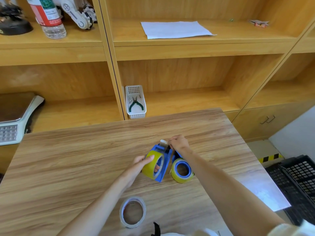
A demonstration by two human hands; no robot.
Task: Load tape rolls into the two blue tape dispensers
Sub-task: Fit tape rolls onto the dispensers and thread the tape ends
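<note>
Two blue tape dispensers stand side by side on the wooden table (68,159). The left dispenser (163,174) carries a yellow tape roll (150,165), and my left hand (142,163) grips that roll from the left. My right hand (179,143) pinches the loose tape end (164,142) at the front top of this dispenser. The right dispenser (176,156) holds a second yellow roll (181,170) on its blue hub, partly behind my right forearm. A white-edged clear tape roll (133,212) lies flat near the table's front edge.
Wooden shelves stand behind the table. A white basket (135,102) with green pliers sits on the lower shelf, a scale (15,116) at the left, a sheet of paper (175,29) and a bottle (49,17) above. Black crates (298,183) stand at the right.
</note>
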